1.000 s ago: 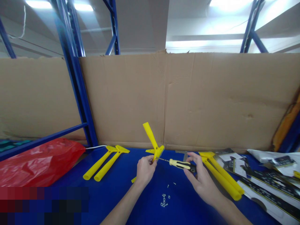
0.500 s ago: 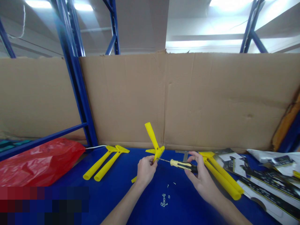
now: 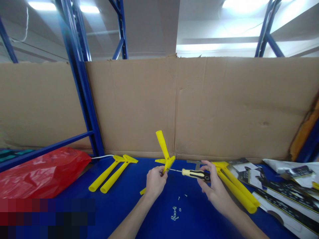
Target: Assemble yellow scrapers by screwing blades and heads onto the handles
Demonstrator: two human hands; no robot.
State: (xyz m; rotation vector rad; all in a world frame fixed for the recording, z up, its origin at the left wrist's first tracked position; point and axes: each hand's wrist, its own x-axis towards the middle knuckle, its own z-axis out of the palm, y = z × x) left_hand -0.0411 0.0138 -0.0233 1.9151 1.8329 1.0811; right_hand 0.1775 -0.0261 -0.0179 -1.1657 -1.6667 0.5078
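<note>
My left hand (image 3: 156, 181) is closed around yellow plastic handle parts (image 3: 168, 162), one tube of which points up and away. A screwdriver (image 3: 195, 174) with a cream and black handle lies level, its thin shaft reaching the yellow piece near my left fingertips. My right hand (image 3: 211, 184) holds the end of that handle between thumb and fingers. On the blue table below the tool are several small screws and nuts (image 3: 174, 214). Whether the tip sits in a screw is too small to tell.
Two yellow handles (image 3: 116, 174) lie at the left, beside a red plastic bag (image 3: 50, 172). More yellow handles (image 3: 236, 187) rest at the right, near black and white packages (image 3: 286, 196). A cardboard wall (image 3: 134, 109) stands behind the blue table (image 3: 149, 220).
The screwdriver handle has turned slightly in my right hand, and its fingers have shifted a little. The yellow parts' upper tube tilts slightly further right.
</note>
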